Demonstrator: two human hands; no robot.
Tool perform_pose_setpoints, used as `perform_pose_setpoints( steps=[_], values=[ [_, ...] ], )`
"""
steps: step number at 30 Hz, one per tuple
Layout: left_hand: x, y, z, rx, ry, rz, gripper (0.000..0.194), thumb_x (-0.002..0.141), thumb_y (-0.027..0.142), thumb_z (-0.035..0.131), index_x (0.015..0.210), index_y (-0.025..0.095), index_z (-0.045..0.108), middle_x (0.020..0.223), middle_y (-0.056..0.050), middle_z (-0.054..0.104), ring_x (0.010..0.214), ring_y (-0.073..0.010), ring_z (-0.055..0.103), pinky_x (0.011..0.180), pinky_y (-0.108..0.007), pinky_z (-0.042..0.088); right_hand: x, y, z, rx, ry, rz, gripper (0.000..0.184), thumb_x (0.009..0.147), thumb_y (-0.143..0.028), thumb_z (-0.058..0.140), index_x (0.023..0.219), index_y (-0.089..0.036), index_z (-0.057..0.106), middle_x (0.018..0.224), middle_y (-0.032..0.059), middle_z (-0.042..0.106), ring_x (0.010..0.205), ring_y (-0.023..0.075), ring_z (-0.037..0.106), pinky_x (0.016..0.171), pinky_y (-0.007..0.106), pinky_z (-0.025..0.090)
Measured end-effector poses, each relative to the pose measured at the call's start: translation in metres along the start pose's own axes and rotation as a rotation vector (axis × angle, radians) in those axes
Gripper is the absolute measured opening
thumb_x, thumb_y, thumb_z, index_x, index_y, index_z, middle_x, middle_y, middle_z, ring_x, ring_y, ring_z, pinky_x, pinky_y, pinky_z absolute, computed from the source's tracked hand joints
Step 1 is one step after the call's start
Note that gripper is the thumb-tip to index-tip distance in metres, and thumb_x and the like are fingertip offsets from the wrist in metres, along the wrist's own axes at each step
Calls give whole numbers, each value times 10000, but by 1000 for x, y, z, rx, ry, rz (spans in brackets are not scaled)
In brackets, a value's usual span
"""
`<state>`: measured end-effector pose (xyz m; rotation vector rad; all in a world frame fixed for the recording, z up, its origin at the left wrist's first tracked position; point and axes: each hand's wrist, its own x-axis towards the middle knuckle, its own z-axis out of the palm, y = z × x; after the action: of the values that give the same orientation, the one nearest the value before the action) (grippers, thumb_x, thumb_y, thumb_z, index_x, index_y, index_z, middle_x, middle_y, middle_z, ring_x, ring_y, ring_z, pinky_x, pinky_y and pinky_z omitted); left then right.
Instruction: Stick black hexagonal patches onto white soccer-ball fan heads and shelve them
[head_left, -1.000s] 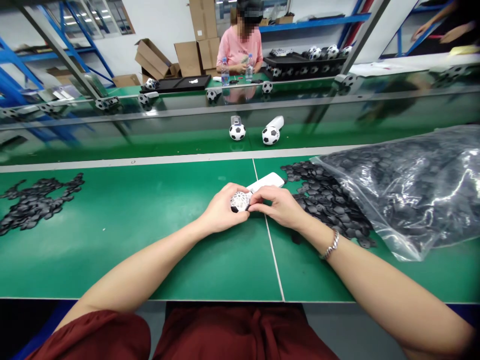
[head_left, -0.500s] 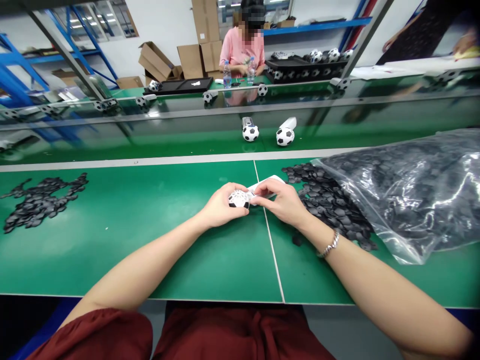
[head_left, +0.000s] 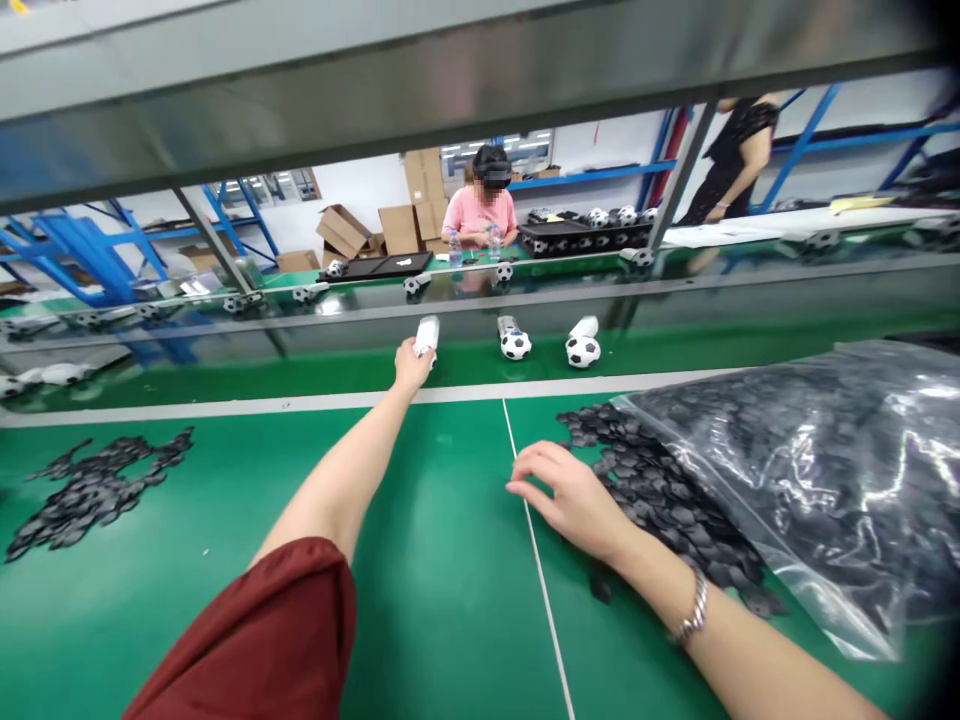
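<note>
My left hand (head_left: 411,366) reaches out over the far green strip, its fingers closed around a soccer-ball piece with a white handle (head_left: 427,334). The ball end is mostly hidden by the fingers; the handle points away from me. To its right on the same strip lie two similar pieces, one with a greyish handle (head_left: 515,345) and one with a white handle (head_left: 583,350). My right hand (head_left: 564,492) hovers over the green table, fingers curved, thumb and fingertips slightly apart, with nothing visible in it. Nearest to it is a pile of small black pieces (head_left: 660,495).
A clear plastic bag of black pieces (head_left: 817,450) covers the right side. Another heap of black pieces (head_left: 97,490) lies at left. A metal beam (head_left: 375,90) crosses overhead. A person in pink (head_left: 481,210) sits opposite; another person (head_left: 731,165) stands at back right.
My left hand has moved forward, carrying the soccer-ball piece from the near table to the far strip. My right hand has let go of it and stays near the black pile. The view has tilted up.
</note>
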<state>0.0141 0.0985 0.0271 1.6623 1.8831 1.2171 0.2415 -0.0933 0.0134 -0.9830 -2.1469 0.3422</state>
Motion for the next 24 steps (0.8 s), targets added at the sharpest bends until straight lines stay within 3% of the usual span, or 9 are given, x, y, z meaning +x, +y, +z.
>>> perform_pose_setpoints(
  steps=[3, 5, 9, 15, 19, 24],
  values=[
    [-2, -15, 15, 189, -12, 47, 615, 724, 209, 593, 1300, 209, 380, 1278, -171, 437, 1179, -354, 416, 962, -491, 314, 0, -2, 0, -25, -56, 2, 34, 826, -204, 543, 795, -190, 550, 846, 33, 574, 827, 159, 525, 753, 302, 437],
    [-6, -24, 22, 290, -35, 77, 682, 728, 230, 599, 1343, 265, 307, 1288, -153, 432, 1174, -353, 422, 961, -494, 315, 1, -2, 0, -43, -88, -3, 40, 831, -204, 533, 796, -190, 548, 844, 31, 574, 821, 157, 525, 744, 298, 438],
    [-8, -30, 26, 441, -73, 104, 761, 770, 333, 557, 1399, 242, 139, 1313, -162, 415, 1199, -322, 407, 963, -456, 335, 0, -3, 4, -70, -147, -18, 61, 837, -218, 523, 793, -189, 553, 842, 31, 579, 816, 157, 525, 737, 298, 440],
    [-18, -27, 24, 561, -195, 168, 778, 804, 547, 432, 1408, 242, 48, 1459, -155, 169, 1344, -290, 148, 1049, -530, 129, -1, -1, 9, -63, -227, -16, 81, 845, -234, 512, 794, -190, 559, 852, 35, 581, 829, 159, 524, 751, 300, 443],
    [-33, -29, 17, 595, -318, 210, 801, 790, 653, 334, 1410, 206, 94, 1471, -161, 92, 1360, -280, 56, 1052, -549, 49, -1, -2, 8, -61, -268, -9, 94, 851, -247, 501, 801, -194, 559, 843, 36, 581, 827, 168, 528, 748, 310, 446],
    [-57, -25, 2, 609, -486, 261, 753, 798, 669, 277, 1382, 196, 238, 1463, -147, 136, 1357, -294, 59, 1033, -588, 19, -1, -2, 7, -57, -308, -9, 120, 861, -256, 482, 791, -197, 559, 832, 35, 580, 813, 164, 534, 739, 308, 449]
  ],
)
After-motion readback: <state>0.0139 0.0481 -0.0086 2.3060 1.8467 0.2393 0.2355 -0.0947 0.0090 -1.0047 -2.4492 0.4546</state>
